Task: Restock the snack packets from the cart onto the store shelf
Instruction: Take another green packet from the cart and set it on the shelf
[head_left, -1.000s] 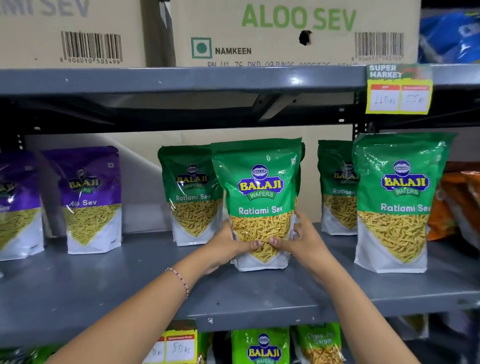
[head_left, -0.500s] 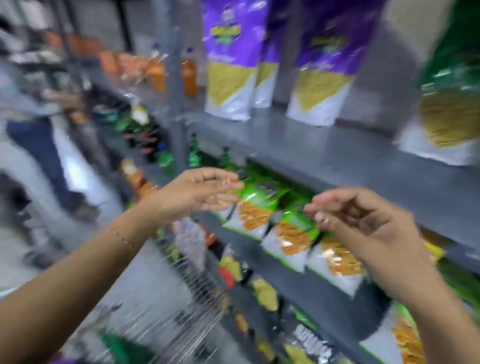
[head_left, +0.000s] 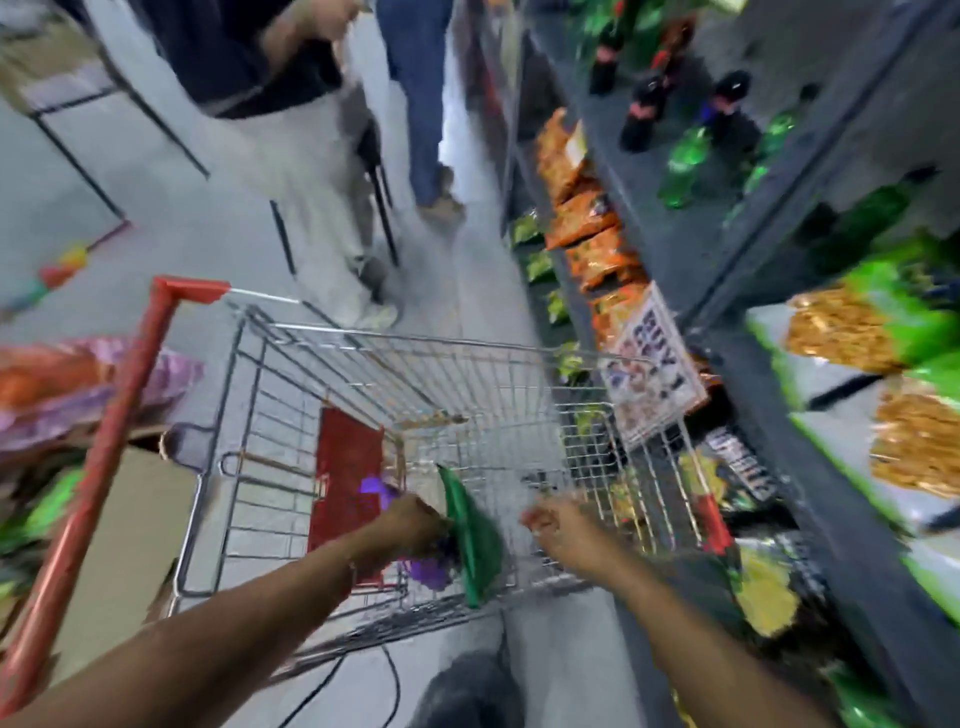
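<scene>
A wire shopping cart (head_left: 467, 374) with a red handle stands in the aisle below me. Inside it, my left hand (head_left: 410, 525) is closed on a green snack packet (head_left: 475, 545); a purple packet (head_left: 428, 571) lies under the hand. My right hand (head_left: 566, 530) hovers over the cart's right side, fingers loosely curled and holding nothing. The grey store shelf (head_left: 810, 405) runs along the right, with green packets (head_left: 883, 332) of yellow snack on it. The picture is blurred by motion.
Two people (head_left: 311, 171) stand in the aisle beyond the cart. Orange snack packets (head_left: 592, 234) and dark bottles (head_left: 644, 104) fill the shelves further down. A cardboard box (head_left: 124, 545) and pink-orange packets (head_left: 62, 384) sit left of the cart. A "BUY 1" sign (head_left: 654, 364) hangs off the shelf.
My view swung from the shelf down to the cart. Both hands left the packet set on the shelf and dropped into the cart; my left hand closed on a green packet.
</scene>
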